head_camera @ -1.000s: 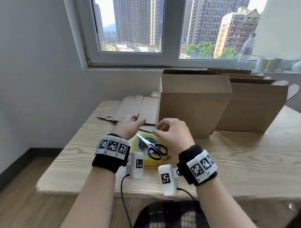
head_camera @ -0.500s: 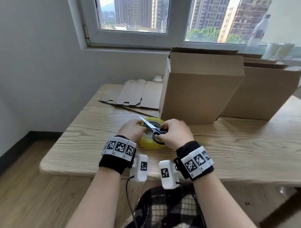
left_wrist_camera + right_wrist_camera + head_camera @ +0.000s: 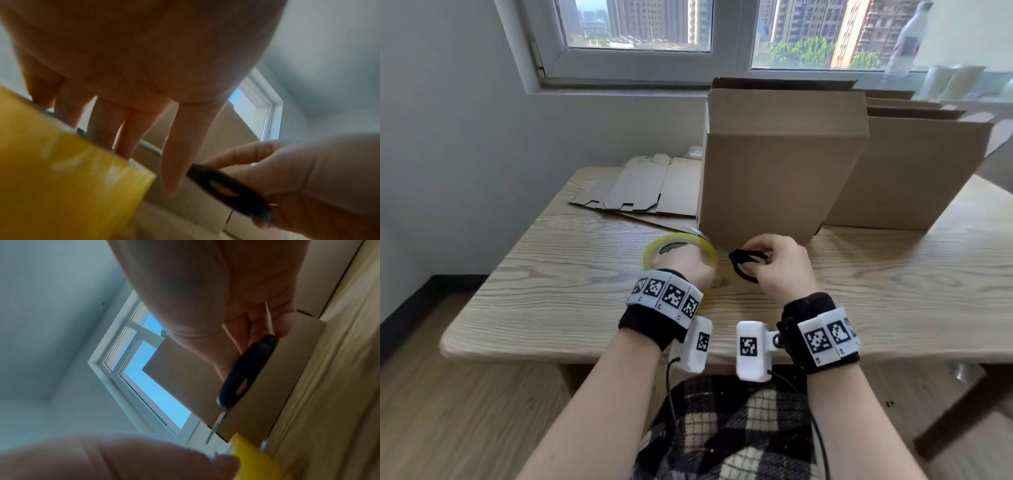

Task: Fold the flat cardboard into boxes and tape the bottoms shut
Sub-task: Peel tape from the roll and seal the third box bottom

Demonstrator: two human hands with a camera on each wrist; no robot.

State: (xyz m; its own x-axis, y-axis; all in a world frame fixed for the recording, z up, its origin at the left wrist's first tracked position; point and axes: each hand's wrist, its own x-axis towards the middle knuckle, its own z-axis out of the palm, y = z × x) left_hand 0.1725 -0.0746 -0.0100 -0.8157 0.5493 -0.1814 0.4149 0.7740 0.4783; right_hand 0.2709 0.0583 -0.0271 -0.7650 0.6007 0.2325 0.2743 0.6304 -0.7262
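A yellow tape roll (image 3: 677, 242) lies on the wooden table (image 3: 585, 274) in front of an upright folded cardboard box (image 3: 780, 164). My left hand (image 3: 683, 265) holds the roll from the near side. In the left wrist view its fingers (image 3: 107, 129) reach over the roll (image 3: 61, 178) and the thumb lies outside the wall. My right hand (image 3: 779, 265) grips the black handles of the scissors (image 3: 743, 264) just right of the roll. In the right wrist view the scissors (image 3: 242, 374) point their blade at the roll (image 3: 251, 456).
Flat cardboard sheets (image 3: 650, 188) lie at the table's back left. A second folded box (image 3: 907, 171) stands behind the first on the right, with more behind it. A bottle (image 3: 907, 37) and cups (image 3: 948, 82) sit on the windowsill. The wall runs along the left.
The scissors lay on top of the roll; my right hand has gripped their handles and lifted them off to the right. My left hand has settled on the roll's near side.
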